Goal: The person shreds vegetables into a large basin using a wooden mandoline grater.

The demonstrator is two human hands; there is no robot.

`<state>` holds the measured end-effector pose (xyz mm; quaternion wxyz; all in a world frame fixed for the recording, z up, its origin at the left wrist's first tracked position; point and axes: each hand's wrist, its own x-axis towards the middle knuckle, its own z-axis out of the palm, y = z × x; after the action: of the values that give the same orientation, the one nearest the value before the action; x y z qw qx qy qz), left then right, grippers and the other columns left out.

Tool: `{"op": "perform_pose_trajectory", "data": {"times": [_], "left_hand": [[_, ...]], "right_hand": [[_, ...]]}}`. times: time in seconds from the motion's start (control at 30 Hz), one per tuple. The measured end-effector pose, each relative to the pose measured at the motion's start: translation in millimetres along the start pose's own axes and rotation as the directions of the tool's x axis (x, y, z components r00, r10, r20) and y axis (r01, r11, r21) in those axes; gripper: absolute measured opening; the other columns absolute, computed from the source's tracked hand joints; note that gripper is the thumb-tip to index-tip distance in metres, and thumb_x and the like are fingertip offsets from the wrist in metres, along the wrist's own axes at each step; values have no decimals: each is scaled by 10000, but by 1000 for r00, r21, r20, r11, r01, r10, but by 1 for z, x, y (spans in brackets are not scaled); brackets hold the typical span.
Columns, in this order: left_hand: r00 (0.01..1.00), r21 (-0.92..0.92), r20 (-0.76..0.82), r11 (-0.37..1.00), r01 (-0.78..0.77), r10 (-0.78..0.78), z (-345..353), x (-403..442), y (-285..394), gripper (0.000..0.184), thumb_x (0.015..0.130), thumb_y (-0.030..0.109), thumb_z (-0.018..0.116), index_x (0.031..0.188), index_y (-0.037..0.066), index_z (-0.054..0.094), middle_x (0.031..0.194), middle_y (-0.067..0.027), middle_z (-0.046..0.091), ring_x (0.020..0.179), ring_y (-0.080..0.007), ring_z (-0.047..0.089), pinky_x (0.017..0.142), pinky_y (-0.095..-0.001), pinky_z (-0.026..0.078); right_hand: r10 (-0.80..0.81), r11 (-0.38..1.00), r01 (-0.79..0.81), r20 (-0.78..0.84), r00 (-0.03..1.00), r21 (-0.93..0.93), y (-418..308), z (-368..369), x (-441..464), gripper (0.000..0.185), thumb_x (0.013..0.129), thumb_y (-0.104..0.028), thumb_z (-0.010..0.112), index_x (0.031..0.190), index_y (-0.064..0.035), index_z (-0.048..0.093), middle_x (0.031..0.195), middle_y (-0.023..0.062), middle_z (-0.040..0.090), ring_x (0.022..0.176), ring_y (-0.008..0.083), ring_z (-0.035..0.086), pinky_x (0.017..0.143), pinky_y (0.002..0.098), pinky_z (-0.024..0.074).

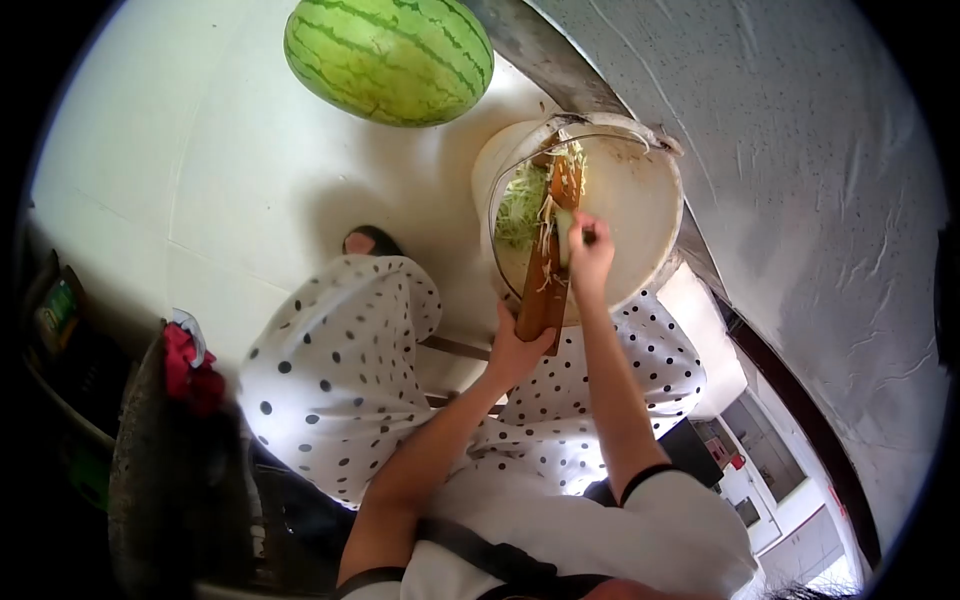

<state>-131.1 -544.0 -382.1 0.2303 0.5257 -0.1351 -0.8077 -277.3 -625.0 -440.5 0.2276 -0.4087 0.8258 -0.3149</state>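
My left hand [520, 348] is closed round the lower end of a wooden grater board [545, 290], which leans into a large white bucket [632, 200]. My right hand [592, 250] grips a pale green vegetable piece [565, 235] against the board's right side, about midway up. Pale shreds cling to the board's upper part. Light green shreds [522, 205] lie in the bucket, left of the board. The fingers of my right hand partly hide the piece.
A large striped watermelon [390, 60] lies on the pale floor [240, 130] beyond the bucket. The bucket's thin wire handle [492, 215] crosses its left side. A grey wall [790, 170] stands at the right. Red cloth [190, 370] and dark items are at the far left.
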Motion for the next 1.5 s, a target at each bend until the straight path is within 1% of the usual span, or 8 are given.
{"op": "perform_pose_trajectory", "data": {"times": [0.53,0.6,0.7,0.9,1.07,1.23,1.3,1.5], "left_hand": [[983,-30,4,983,183,-183,4,-13,35,872,793,183,619,1284,-144,-23,1052,-215,531,866,-234,589,652,-287,489],[967,122,-22,959,256,-256,1,-15,42,842,791,178,618,1276,-138,7,1044,-210,537,849,-223,588,633,-280,487],[997,154,-11,985,-75,78,-1,-7,0,854,786,176,623,1289,-127,3,1026,-199,548,786,-192,588,588,-267,481],[963,-52,102,965,257,-251,-3,-9,18,840,777,186,633,1281,-126,38,1081,-214,520,907,-243,569,726,-303,470],[993,205,-21,973,-106,112,-3,-7,-3,796,775,196,637,1270,-98,88,1060,-207,533,897,-239,574,701,-292,476],[976,36,8,975,219,-220,-1,-8,13,781,773,195,635,1253,-98,93,1020,-200,534,876,-235,576,678,-304,479],[979,39,-4,978,203,-203,2,-8,19,760,774,188,633,1240,-95,104,1004,-195,538,858,-230,578,660,-303,479],[984,13,16,984,177,-177,0,-9,24,758,777,174,629,1234,-90,86,974,-189,546,824,-214,583,627,-290,479]], "right_hand": [[-35,973,31,-11,999,-227,13,34,59,130,730,-104,639,736,-15,545,698,77,576,646,137,526,596,281,428],[10,999,-13,48,999,48,14,20,37,130,723,-99,644,734,-17,544,680,77,568,626,156,525,606,291,435],[-27,994,31,42,999,-105,0,-3,-11,124,704,-84,654,710,-31,543,707,91,577,646,223,529,645,317,449],[-11,983,13,14,1000,-184,26,33,52,102,685,-71,650,723,-36,562,725,88,584,656,241,535,626,338,448],[-81,994,75,72,994,76,18,13,8,69,694,-66,633,717,-61,569,732,79,594,711,246,532,689,364,433],[-196,870,222,104,975,-441,21,51,84,117,722,-132,628,744,-63,536,769,91,577,710,298,534,664,390,433],[105,979,-158,351,931,126,14,5,47,118,716,-98,627,728,-53,518,740,93,555,699,288,519,661,381,424],[-189,933,211,102,977,-290,-6,13,27,102,732,-85,599,712,-25,520,670,127,527,613,295,511,604,389,419]]}}
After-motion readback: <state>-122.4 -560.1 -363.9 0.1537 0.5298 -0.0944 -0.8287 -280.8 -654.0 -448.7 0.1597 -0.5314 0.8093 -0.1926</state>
